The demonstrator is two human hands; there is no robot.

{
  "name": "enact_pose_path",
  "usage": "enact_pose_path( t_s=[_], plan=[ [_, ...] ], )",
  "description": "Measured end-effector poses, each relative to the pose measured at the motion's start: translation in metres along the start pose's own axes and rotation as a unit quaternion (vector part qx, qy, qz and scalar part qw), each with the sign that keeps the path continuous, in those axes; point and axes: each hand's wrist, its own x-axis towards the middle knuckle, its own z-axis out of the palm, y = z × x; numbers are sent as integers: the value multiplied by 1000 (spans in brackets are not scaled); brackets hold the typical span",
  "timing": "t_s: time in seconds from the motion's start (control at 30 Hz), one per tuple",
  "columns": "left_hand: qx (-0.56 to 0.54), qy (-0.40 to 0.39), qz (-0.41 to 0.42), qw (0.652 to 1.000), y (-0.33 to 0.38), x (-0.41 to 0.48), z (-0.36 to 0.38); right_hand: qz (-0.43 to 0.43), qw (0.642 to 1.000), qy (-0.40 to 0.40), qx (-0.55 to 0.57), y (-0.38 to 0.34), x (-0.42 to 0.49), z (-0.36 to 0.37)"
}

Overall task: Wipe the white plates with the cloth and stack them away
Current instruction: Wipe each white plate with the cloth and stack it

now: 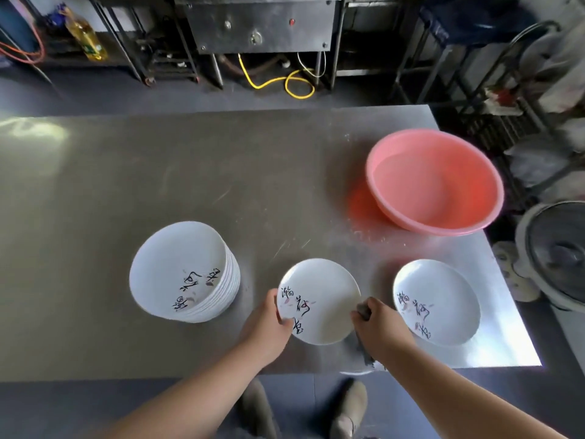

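A white plate [326, 293] with black calligraphy is held near the table's front edge. My left hand [269, 321] grips its left rim, thumb on the face. My right hand [380, 327] presses a grey cloth [364, 343] against the plate's right rim; the cloth hangs down below the hand. To the left stands a stack of several white plates [183, 270]. Another single white plate [437, 302] lies flat on the table to the right.
A pink plastic basin [435, 180] sits at the back right of the steel table [158, 172]. A floor fan [557, 251] stands off the table's right edge. Metal racks and a yellow hose lie beyond the far edge.
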Motion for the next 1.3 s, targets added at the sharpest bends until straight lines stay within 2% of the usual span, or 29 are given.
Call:
enact_pose_path(
  t_s=[0.2, 0.3, 0.43, 0.5, 0.6, 0.7, 0.77, 0.93, 1.07, 1.23, 1.3],
  plan=[
    [50, -3, 7, 999, -17, 7, 13, -26, 996, -52, -67, 14, 13, 6],
    [133, 20, 34, 990, -16, 7, 15, -50, 989, -73, -119, 9, 20, -15],
    [290, 124, 136, 939, -21, -1, 16, -80, 995, -3, -62, -17, 24, -45],
    [309, 109, 178, 928, -34, -2, 18, -139, 989, 35, -24, -30, 21, -44],
    [349, 83, 222, 907, -52, 5, 22, -228, 971, -8, -73, -39, 12, -19],
    [356, 73, 235, 901, -61, 13, 25, -259, 929, -85, -249, -24, 3, 23],
    [343, 79, 240, 905, -66, 16, 29, -259, 909, -94, -312, -10, 1, 40],
    [327, 95, 246, 907, -74, 22, 36, -233, 900, -52, -364, -17, 23, 47],
    [329, 98, 248, 906, -73, 24, 36, -286, 889, -99, -342, -42, 28, 57],
    [343, 95, 237, 904, -71, 23, 34, -404, 807, -185, -389, -14, -1, 50],
    [333, 101, 240, 906, -71, 23, 34, -410, 797, -155, -415, 4, -3, 33]
  ],
)
